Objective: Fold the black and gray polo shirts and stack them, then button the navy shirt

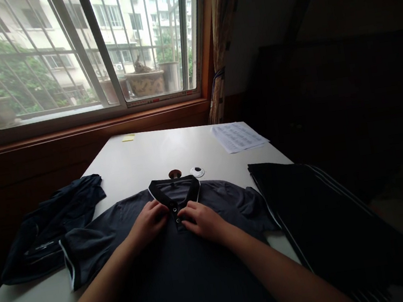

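A dark polo shirt (178, 275) lies spread front side up on the white table, its black collar toward the window. My left hand (150, 220) is at the left side of the button placket, fingers curled and pinching the cloth just under the collar. On the other side of the placket my right hand (203, 220) has its thumb and fingers closed on the placket's edge. Two light-rimmed buttons show between the hands. The left sleeve lies flat with a white-striped cuff; the other sleeve is bunched and reaches the folded dark garment at right.
Crumpled dark clothing (57, 223) lies on the table (156, 150) at left. A black garment with white stripes (321, 219) hangs toward the right edge. Printed sheets (239, 136), a yellow sticky note (128, 137), a cable hole (175, 174) and its round cover (197, 172) are farther back.
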`<act>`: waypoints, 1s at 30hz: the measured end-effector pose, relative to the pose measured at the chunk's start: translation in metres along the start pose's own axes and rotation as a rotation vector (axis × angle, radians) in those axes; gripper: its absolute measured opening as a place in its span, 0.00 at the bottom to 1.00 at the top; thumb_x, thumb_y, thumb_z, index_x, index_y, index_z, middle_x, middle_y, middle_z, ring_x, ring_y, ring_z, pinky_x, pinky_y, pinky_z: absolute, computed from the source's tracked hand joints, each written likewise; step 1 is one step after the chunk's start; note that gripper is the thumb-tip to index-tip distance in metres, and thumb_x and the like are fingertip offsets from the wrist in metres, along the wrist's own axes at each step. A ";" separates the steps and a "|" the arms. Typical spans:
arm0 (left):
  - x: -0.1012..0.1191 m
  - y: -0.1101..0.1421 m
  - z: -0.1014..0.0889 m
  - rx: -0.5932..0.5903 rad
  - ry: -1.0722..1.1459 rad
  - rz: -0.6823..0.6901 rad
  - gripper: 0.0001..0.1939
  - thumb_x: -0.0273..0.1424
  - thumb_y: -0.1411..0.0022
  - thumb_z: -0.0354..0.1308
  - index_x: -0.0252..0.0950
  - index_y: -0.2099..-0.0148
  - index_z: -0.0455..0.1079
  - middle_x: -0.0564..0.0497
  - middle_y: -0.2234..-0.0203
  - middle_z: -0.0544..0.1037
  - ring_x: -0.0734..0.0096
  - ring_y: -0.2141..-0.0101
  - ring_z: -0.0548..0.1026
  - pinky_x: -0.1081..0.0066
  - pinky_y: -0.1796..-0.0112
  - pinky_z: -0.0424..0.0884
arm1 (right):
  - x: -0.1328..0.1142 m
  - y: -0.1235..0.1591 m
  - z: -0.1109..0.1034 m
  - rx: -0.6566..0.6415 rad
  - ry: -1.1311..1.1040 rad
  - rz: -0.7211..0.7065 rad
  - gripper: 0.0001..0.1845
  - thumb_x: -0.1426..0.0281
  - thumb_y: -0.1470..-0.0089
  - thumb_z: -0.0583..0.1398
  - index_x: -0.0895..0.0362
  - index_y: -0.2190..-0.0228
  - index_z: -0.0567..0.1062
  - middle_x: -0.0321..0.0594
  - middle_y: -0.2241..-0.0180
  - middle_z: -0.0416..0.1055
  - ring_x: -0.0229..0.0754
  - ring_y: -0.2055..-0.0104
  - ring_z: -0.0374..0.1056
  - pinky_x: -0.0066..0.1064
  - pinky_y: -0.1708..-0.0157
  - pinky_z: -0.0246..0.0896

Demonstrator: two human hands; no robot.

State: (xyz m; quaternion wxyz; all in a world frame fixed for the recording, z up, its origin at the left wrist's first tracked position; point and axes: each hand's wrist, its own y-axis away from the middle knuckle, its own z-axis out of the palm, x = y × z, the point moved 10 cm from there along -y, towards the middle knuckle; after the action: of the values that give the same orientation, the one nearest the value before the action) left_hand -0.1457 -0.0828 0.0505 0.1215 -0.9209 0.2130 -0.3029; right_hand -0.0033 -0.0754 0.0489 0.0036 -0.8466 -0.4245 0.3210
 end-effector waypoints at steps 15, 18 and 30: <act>0.028 0.005 0.019 -0.114 -0.123 0.153 0.05 0.30 0.32 0.58 0.40 0.55 0.74 0.48 0.61 0.76 0.64 0.60 0.72 0.64 0.58 0.71 | 0.006 0.000 0.002 0.014 0.080 0.062 0.13 0.72 0.41 0.60 0.53 0.54 0.74 0.39 0.59 0.71 0.41 0.60 0.71 0.30 0.59 0.64; 0.033 0.005 0.022 -0.126 -0.119 0.153 0.05 0.30 0.32 0.58 0.40 0.55 0.74 0.48 0.61 0.76 0.64 0.60 0.71 0.64 0.58 0.72 | 0.007 0.000 0.001 0.025 0.079 0.071 0.11 0.72 0.42 0.61 0.53 0.56 0.74 0.38 0.61 0.71 0.40 0.62 0.70 0.29 0.60 0.63; 0.029 0.003 0.023 -0.086 -0.024 0.084 0.03 0.27 0.34 0.60 0.36 0.58 0.74 0.48 0.63 0.75 0.66 0.62 0.74 0.69 0.61 0.72 | 0.002 0.001 0.002 -0.007 0.116 0.031 0.16 0.72 0.39 0.58 0.50 0.50 0.75 0.39 0.59 0.71 0.41 0.60 0.71 0.29 0.60 0.63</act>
State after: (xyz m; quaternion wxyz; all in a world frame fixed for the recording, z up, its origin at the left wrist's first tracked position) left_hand -0.1119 -0.0967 0.0462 0.0971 -0.9192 0.2625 -0.2769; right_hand -0.0027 -0.0753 0.0462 0.0205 -0.8703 -0.4115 0.2699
